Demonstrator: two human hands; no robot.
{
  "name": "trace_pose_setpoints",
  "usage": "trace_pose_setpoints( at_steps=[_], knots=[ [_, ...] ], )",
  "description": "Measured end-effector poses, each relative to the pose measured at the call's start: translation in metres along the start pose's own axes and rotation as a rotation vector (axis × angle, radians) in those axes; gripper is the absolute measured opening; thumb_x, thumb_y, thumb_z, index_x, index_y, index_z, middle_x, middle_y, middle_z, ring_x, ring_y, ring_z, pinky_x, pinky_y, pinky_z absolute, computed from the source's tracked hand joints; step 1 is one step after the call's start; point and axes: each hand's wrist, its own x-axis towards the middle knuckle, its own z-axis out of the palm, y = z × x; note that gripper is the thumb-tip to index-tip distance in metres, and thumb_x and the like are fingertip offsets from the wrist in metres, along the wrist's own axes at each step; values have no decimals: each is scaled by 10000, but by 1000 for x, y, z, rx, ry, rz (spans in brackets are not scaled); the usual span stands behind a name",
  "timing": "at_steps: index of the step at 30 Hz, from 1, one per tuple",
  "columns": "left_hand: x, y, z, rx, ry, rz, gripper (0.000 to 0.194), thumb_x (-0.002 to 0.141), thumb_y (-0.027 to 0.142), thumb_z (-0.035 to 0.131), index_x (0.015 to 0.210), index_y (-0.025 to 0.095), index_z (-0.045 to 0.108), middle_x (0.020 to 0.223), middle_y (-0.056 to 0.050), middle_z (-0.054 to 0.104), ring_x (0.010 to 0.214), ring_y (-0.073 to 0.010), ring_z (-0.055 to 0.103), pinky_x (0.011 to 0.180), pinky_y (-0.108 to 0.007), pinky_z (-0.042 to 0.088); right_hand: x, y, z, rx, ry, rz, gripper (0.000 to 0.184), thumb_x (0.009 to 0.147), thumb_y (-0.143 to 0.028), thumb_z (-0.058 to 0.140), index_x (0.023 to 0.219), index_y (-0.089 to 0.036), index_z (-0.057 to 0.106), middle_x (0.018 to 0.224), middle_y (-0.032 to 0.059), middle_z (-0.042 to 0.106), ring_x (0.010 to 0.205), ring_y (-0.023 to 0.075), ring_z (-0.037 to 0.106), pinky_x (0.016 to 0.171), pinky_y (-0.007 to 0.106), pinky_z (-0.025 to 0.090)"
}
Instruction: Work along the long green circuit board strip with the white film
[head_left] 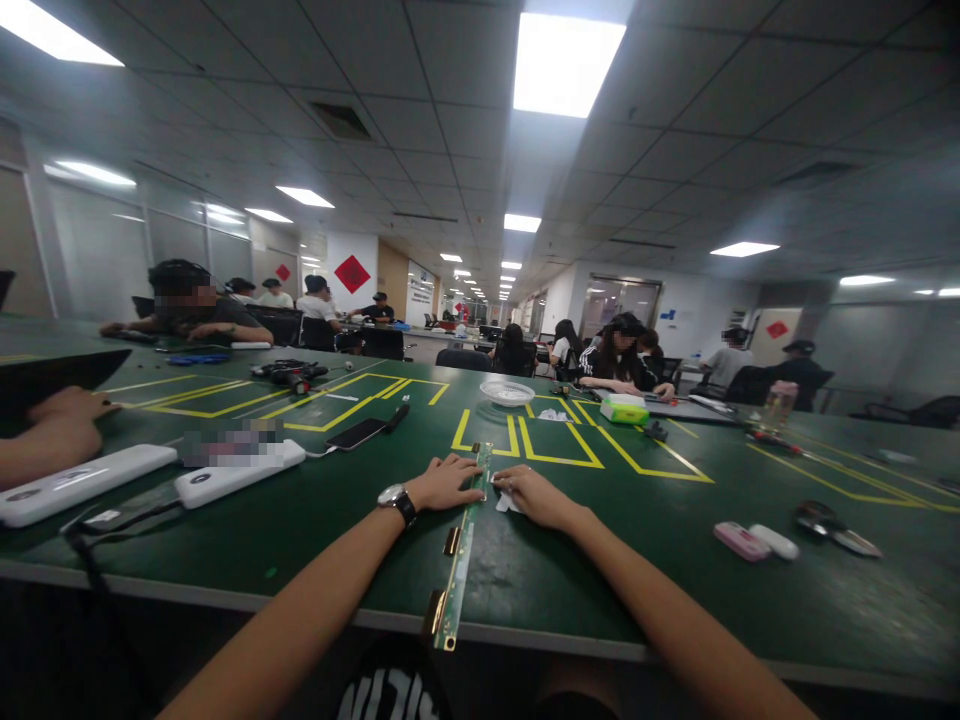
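A long, narrow green circuit board (463, 560) with copper-coloured flex tabs runs away from me, its near end at the table's front edge. My left hand (448, 483), with a watch at the wrist, lies palm down on the board's left side. Its fingers are stretched out and touch the far part of the strip. On the other side, my right hand (536, 496) has its fingers bent together at the board's right edge. A white tissue (508, 503) shows under those fingers, pinched in them; the fingertips are partly hidden.
Yellow tape marks cover the green table (570, 570). A clear plastic dish (508, 393) and a tissue pack (624, 409) stand beyond my hands. Leftward lie a phone (357, 433) and white power banks (240, 472); a pink case (741, 540) is right. A person's arm (56, 437) rests far left.
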Motion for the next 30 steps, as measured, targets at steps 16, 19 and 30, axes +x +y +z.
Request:
trace_pose_setpoints(
  at_steps=[16, 19, 30],
  knots=[
    [1, 2, 0, -16, -45, -9, 582, 910, 626, 328, 1404, 319, 350, 1458, -51, 344, 1274, -331, 275, 956, -535, 248, -1, 5, 3, 69, -15, -26, 468, 814, -37, 397, 1220, -164, 592, 1257, 96, 586, 1154, 203, 534, 1008, 370, 394],
    [2, 2, 0, -14, -49, -2, 574, 916, 616, 326, 1404, 314, 348, 1464, -56, 334, 1274, -327, 278, 953, -539, 253, -3, 8, 2, 110, -27, -23, 447, 843, -72, 391, 1236, -171, 578, 1281, 92, 569, 1180, 191, 518, 1025, 361, 382],
    [5, -8, 6, -8, 1, 10, 427, 968, 487, 326, 1366, 344, 380, 1430, -25, 390, 1224, -292, 344, 937, -488, 285, -2, 15, 12, -15, 98, 92, 345, 846, -90, 422, 1081, -157, 666, 1097, 107, 650, 1047, 198, 568, 952, 338, 421]
  ],
)
